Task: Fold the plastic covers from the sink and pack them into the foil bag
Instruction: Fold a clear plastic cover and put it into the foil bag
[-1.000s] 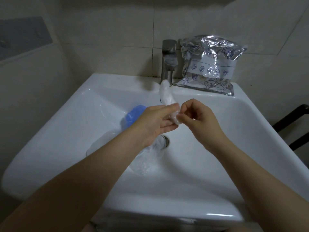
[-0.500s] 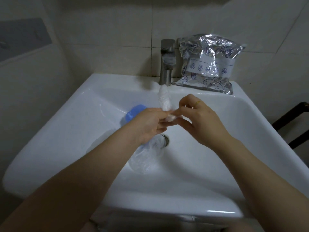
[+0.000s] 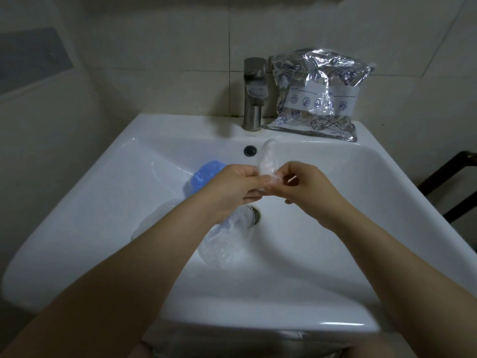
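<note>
Since a second ago both hands have slid a bit further from the camera, the rolled strip poking up the same way. Closest in, loose clear covers (image 3: 224, 244) lie in the sink (image 3: 335, 254) basin by the drain. Above them the left hand (image 3: 232, 187) and right hand (image 3: 307, 187) both pinch the folded clear cover (image 3: 268, 161). A blue cover (image 3: 206, 173) sits behind. The foil bag (image 3: 317, 96) leans by the faucet (image 3: 254, 94). That thin plastic looks springy: ease the pinch and it'll probably unroll or fall back in.
</note>
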The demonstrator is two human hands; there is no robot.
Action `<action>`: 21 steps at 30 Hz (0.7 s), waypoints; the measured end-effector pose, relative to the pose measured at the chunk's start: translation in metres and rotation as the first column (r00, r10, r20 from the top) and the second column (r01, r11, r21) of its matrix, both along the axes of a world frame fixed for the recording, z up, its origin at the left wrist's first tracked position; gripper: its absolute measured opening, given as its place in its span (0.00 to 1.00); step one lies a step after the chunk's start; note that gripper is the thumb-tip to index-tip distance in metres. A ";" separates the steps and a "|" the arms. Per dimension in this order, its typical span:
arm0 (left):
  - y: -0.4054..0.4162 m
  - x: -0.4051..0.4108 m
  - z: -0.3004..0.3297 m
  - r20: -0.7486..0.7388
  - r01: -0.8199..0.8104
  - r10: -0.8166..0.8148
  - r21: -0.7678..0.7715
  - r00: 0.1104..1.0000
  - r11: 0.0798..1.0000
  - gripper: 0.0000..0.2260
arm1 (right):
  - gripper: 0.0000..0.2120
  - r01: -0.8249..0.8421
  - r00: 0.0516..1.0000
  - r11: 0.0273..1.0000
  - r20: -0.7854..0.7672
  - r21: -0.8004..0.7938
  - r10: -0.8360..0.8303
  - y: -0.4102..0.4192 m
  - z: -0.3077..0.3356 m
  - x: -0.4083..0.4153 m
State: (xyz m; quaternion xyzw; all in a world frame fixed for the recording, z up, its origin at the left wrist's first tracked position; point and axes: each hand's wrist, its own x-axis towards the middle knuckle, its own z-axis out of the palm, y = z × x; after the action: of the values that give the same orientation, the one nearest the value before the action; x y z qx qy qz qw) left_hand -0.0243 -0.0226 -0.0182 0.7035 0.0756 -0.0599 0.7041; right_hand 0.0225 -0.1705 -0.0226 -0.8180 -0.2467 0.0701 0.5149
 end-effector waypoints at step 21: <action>0.009 -0.014 0.020 -0.092 0.308 -0.294 0.270 0.951 0.912 0.11 | 0.06 -0.381 0.924 0.921 -0.007 0.080 0.383 -0.033 0.017 0.015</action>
State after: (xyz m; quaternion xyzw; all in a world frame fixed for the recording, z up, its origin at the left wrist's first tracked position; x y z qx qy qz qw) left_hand -0.0385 -0.0138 0.0018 0.7977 -0.0083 -0.1737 0.5775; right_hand 0.0379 -0.2031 -0.0052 -0.7329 -0.3981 0.1689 0.5252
